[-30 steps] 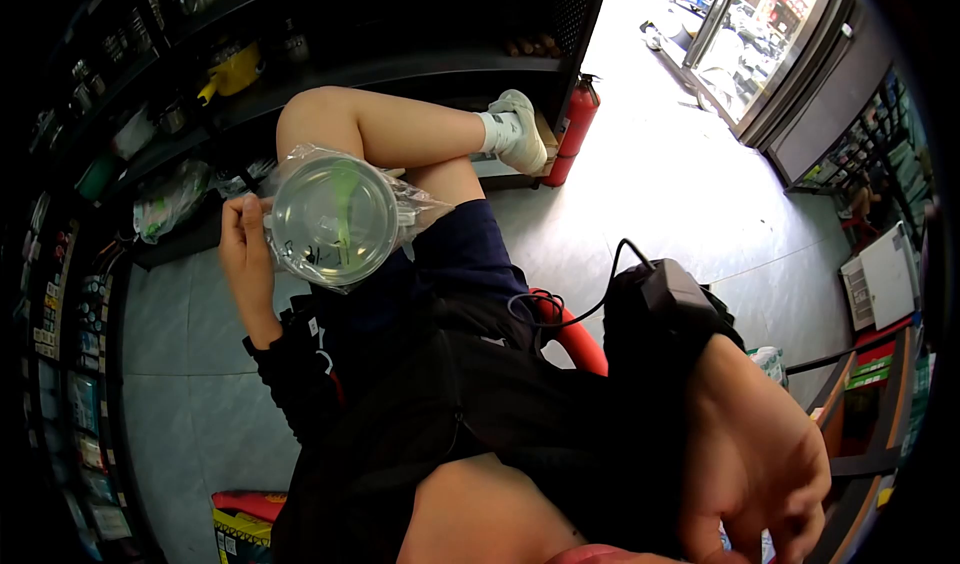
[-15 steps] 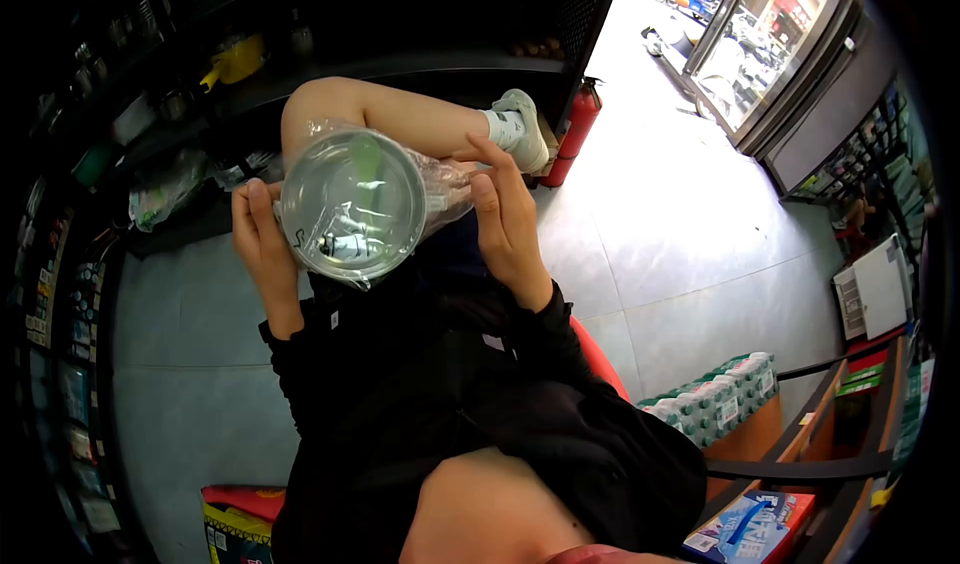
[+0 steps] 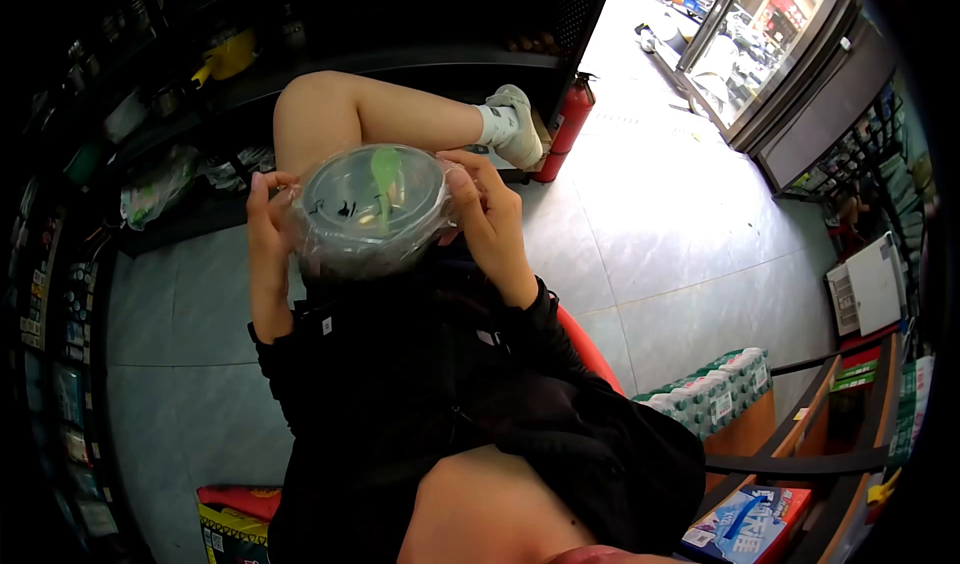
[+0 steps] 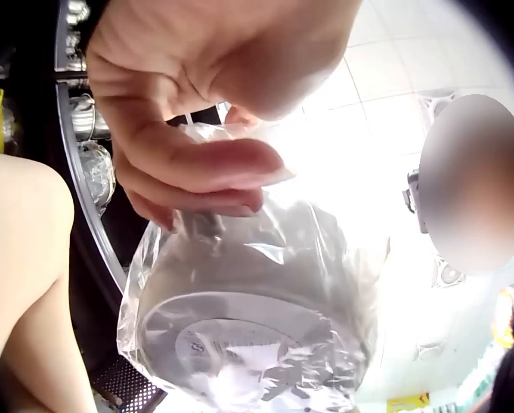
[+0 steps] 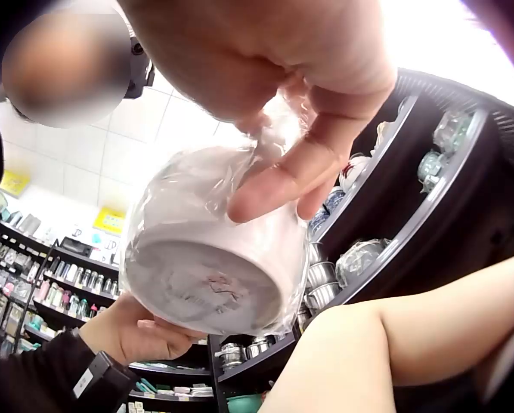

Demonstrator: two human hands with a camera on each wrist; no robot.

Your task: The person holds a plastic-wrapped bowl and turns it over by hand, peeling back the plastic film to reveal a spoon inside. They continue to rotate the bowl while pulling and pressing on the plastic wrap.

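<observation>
A round white bowl (image 3: 340, 209) with a see-through lid is held level above the lap, wrapped in a clear plastic bag (image 4: 274, 249). Under the lid shows a green spoon (image 3: 385, 179), and dark handwriting-like marks lie near the lid's left side. My left hand (image 3: 268, 259) pinches the wrapped bowl at its left side, the fingers curled on the film. At the opposite side, my right hand (image 3: 495, 229) pinches the plastic between thumb and fingers. In the right wrist view the bowl's underside (image 5: 205, 284) bears a small printed mark.
Dark shelves (image 3: 400, 59) with kitchenware, among it a yellow pot (image 3: 230, 56), stand ahead. A red fire extinguisher (image 3: 568, 129) is by the doorway. To the right are shrink-wrapped bottles (image 3: 715, 389) and a blue-and-red box (image 3: 750, 524).
The right hand has come from the lower right to the bowl's right side and grips the plastic there. The bowl has tipped and moved slightly right, its lid now showing flatter.
</observation>
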